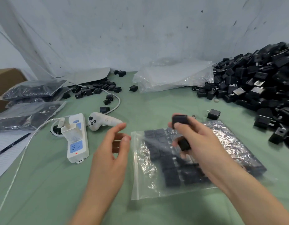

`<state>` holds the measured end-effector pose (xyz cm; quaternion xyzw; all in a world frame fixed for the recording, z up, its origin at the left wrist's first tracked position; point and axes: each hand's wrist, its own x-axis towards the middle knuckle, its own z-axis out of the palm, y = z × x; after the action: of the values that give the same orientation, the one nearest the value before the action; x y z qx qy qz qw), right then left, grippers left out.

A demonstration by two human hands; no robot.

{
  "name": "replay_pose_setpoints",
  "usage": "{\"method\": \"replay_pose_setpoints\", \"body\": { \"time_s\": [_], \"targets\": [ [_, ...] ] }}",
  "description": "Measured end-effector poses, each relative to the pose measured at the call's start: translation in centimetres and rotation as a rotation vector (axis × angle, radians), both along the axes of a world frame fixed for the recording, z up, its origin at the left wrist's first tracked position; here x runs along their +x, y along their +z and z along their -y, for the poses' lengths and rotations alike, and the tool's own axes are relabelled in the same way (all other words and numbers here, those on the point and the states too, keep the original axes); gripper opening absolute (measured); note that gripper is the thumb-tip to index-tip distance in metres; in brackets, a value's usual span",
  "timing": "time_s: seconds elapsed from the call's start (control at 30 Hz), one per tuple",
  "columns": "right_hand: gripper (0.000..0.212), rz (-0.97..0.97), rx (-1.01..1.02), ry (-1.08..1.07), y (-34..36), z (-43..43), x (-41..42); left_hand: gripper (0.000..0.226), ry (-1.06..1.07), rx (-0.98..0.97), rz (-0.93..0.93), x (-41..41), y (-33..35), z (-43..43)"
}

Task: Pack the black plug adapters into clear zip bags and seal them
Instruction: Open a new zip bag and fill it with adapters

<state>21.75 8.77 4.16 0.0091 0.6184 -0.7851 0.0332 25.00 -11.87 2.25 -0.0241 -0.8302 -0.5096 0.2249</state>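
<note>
Black plug adapters (180,120), 2 of them, are pinched in the right hand (203,148), which hovers over the clear zip bag (145,177). 1 adapter sits between thumb and fingertips at the top, and the other is lower, in the curled fingers. The bag lies flat on the green table (43,184) and already holds neat rows of adapters. Its zip strip runs along the left edge, and I cannot tell if it is open. The left hand (108,153) floats just beside that edge, its fingers loosely spread and holding nothing.

The risk, I think, is in feeding 2 pieces at once. If the left hand does not lift the mouth of the bag wide enough, an adapter can catch on the zip strip or slip from the fingers. Pushing it in can also disturb the rows. Then the bag bulges and the zip may not close fully.
</note>
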Motion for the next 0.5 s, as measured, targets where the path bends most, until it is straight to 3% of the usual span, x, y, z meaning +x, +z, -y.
{"method": "replay_pose_setpoints", "body": {
  "time_s": [0.13, 0.23, 0.4, 0.5],
  "targets": [
    [0.044, -0.499, 0.746, 0.067, -1.1, 0.4, 0.7, 0.023, -0.188, 0.132, 0.080, 1.0, 1.0, -2.8],
    [0.050, -0.715, 1.106, -0.018, -1.6, 0.9, 1.1, 0.031, -0.247, 0.163, 0.132, 1.2, 1.0, -3.4],
    [0.054, -0.940, 1.147, -0.153, -2.2, 1.6, 1.6, 0.024, -0.261, 0.209, 0.153, 1.1, 0.7, -3.5],
    [0.060, -0.914, 1.130, -0.091, -2.4, 2.0, 1.5, 0.026, -0.208, 0.283, 0.143, 0.9, 0.9, -3.2]
  ]
}}
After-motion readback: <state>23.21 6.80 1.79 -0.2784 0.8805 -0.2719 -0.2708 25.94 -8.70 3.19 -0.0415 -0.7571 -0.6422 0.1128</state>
